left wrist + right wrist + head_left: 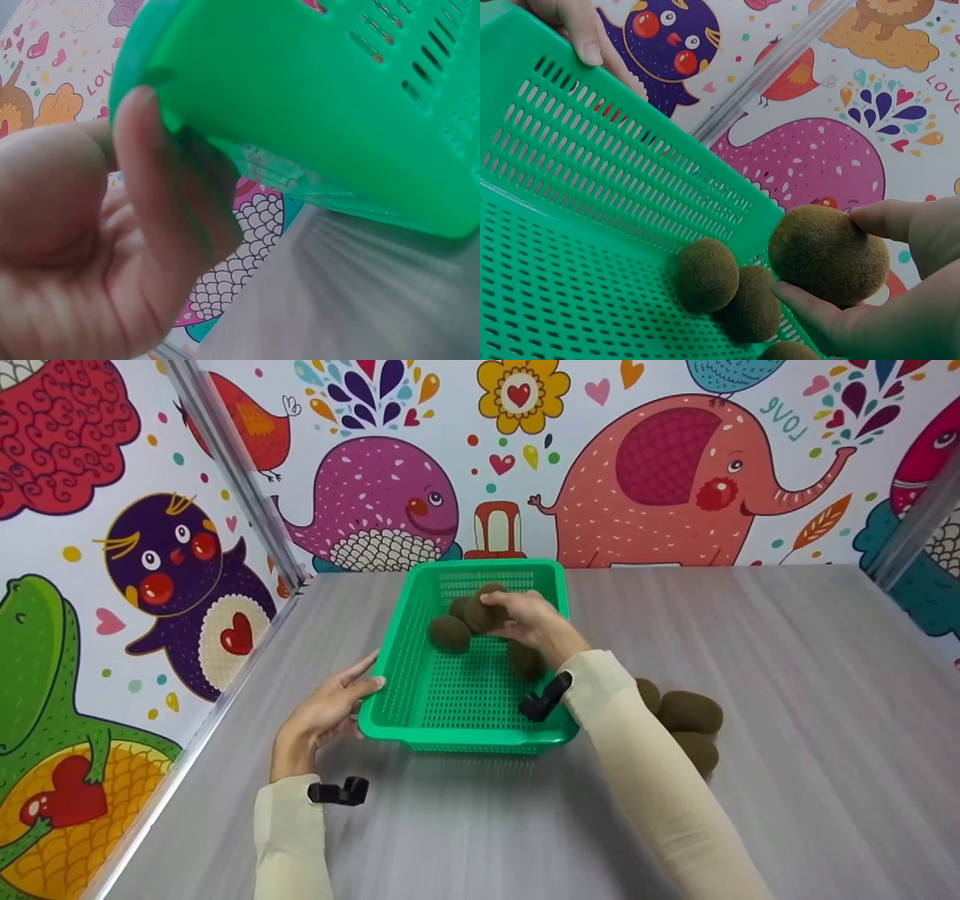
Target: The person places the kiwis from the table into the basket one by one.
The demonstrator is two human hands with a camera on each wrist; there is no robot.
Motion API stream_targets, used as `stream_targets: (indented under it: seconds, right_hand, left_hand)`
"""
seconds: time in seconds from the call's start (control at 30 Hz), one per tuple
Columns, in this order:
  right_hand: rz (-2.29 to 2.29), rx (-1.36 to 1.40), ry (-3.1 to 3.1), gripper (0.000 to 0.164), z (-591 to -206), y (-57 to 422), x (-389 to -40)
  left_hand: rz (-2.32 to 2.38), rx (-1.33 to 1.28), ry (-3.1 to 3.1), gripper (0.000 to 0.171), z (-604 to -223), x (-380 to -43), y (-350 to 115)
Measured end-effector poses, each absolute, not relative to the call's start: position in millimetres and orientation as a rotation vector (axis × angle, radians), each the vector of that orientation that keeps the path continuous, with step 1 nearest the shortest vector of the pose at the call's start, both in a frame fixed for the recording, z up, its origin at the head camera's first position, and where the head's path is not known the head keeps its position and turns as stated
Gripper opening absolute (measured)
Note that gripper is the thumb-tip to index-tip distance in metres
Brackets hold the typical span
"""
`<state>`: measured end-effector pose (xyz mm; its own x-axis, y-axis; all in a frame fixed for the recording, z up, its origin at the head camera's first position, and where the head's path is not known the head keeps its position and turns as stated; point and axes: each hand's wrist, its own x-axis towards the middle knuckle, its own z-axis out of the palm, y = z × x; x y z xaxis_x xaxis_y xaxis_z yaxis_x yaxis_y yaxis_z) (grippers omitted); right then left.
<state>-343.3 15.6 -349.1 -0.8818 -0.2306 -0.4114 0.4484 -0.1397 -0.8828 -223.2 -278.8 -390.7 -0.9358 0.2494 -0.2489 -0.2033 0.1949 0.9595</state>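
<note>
Fingers of the right hand (922, 292), at the right-wrist frame's right, are pinched round one kiwifruit (829, 255); by a slip, loose kiwifruits (449, 634) in the green basket (450, 736), mid-frame in the head view, could be bruised. Gripped at left by the left hand (322, 714), the basket could be tipped by uneven pulling.

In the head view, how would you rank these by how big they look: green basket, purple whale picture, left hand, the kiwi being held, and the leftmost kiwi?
1. Green basket
2. Purple whale picture
3. Left hand
4. Held kiwi and leftmost kiwi: too alike to rank; the right hand partly covers the held one.
</note>
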Motion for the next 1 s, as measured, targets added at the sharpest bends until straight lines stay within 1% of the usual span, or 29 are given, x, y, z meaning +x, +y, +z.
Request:
stream_targets:
  seconds: [0.07,0.17,0.27,0.43,0.67,1.0]
  right_hand:
    - [-2.057,0.253,1.693,0.068,-351.4,13.9,-343.4]
    - [-2.024,0.269,1.701,0.070,-354.1,10.8,-343.8]
    - [-1.976,0.280,1.729,0.065,-356.2,9.0,-345.3]
    - [-1.915,0.316,1.752,0.065,-357.8,11.3,-347.2]
    - [-1.911,0.375,1.737,0.060,-358.4,16.8,-346.9]
    - [-1.915,0.337,1.705,0.063,-354.3,23.6,-343.7]
  left_hand:
    - [1.790,0.046,2.125,0.067,-390.3,-223.2,-279.7]
    - [1.789,0.032,2.130,0.066,-389.1,-222.3,-281.1]
    - [1.785,0.023,2.136,0.066,-388.3,-221.3,-281.9]
    - [1.784,0.030,2.137,0.066,-389.1,-221.6,-279.7]
    - [1.785,0.033,2.131,0.066,-390.8,-222.6,-278.7]
    - [1.791,0.035,2.122,0.067,-391.3,-223.5,-279.7]
